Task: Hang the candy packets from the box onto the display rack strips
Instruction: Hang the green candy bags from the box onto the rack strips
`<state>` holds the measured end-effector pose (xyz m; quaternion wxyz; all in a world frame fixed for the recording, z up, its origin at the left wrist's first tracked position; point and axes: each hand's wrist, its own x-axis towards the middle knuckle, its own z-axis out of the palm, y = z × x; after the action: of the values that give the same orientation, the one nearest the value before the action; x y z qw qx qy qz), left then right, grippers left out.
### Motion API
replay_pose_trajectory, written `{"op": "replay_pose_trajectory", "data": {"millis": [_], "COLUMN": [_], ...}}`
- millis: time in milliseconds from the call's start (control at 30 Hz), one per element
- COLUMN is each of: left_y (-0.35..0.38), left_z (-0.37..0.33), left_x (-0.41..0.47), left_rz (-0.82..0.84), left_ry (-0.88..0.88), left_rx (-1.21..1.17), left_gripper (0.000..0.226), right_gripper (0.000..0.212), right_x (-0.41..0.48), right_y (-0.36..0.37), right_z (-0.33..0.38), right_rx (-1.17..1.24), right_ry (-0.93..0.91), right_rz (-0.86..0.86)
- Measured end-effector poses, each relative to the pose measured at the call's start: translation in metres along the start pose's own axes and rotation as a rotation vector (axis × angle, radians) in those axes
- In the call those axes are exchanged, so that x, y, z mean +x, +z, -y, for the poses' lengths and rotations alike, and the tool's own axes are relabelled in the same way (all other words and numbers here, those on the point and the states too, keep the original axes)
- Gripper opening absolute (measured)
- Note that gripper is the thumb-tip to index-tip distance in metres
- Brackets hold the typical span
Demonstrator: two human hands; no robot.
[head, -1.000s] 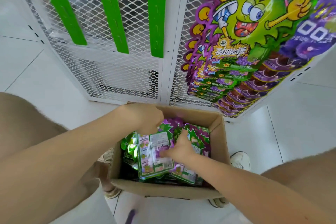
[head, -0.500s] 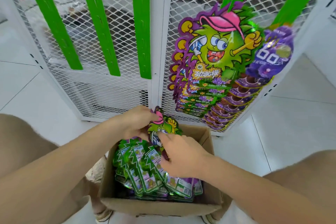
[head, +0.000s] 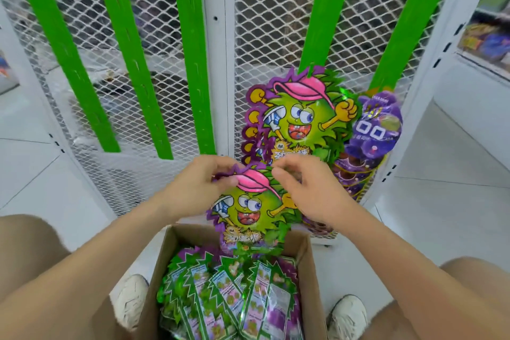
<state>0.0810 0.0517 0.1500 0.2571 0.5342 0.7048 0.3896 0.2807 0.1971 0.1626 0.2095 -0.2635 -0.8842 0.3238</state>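
A green and purple candy packet with a cartoon face and pink cap hangs upright above the cardboard box. My left hand pinches its top left edge. My right hand grips its upper right side. The box between my knees holds several more packets, backs up. Green display strips run down the white mesh rack. One strip on the right carries a stack of hung matching packets, just behind the one I hold.
Purple packets hang from the far right strip. A white rack post stands in the middle. My white shoes flank the box on the white tiled floor. Shelves with goods show at the far right.
Both hands have lifted one packet out of the box, turned it face up, and raised it toward the hung stack. My view tilted up along the rack.
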Motion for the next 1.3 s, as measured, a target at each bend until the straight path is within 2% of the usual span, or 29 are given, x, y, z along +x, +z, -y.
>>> {"op": "replay_pose_trajectory", "data": {"millis": [100,200,333,500,667,733,933,1033,1167,1300], "left_y": [-0.008,-0.016,-0.029,-0.030,-0.028,-0.027,-0.029,-0.034,-0.039,-0.039], "left_z": [-0.032,-0.073,-0.127,-0.173,-0.185,-0.188,-0.188,-0.187,-0.182,-0.177], "left_x": [0.017,0.037,0.070,0.110,0.129,0.133,0.130,0.126,0.123,0.119], "left_rz": [-0.136,-0.306,-0.423,-0.409,-0.352,-0.331,-0.203,-0.173,-0.133,-0.132], "left_ry": [0.127,0.236,0.311,0.273,0.220,0.217,0.079,0.030,0.005,0.090], "left_rx": [0.072,0.290,0.359,0.102,-0.003,-0.049,-0.300,-0.440,-0.405,-0.216], "left_gripper": [0.020,0.039,0.054,0.059,0.021,0.014,0.028,0.023,0.033,0.039], "right_gripper": [0.011,0.014,0.016,0.013,0.014,0.018,0.025,0.028,0.026,0.022], "right_x": [0.007,0.022,0.053,0.089,0.102,0.104,0.108,0.108,0.106,0.102], "right_y": [-0.020,-0.052,-0.099,-0.127,-0.131,-0.132,-0.132,-0.127,-0.116,-0.108], "right_z": [0.021,0.039,0.052,0.054,0.049,0.050,0.056,0.056,0.050,0.046], "right_rx": [-0.024,-0.129,-0.277,-0.168,-0.088,-0.046,0.033,0.011,0.000,-0.010], "right_ry": [-0.102,-0.201,-0.179,-0.179,-0.152,-0.154,-0.191,-0.188,-0.211,-0.258], "right_rz": [-0.235,-0.468,-0.657,-0.712,-0.802,-0.794,-0.778,-0.781,-0.780,-0.814]}}
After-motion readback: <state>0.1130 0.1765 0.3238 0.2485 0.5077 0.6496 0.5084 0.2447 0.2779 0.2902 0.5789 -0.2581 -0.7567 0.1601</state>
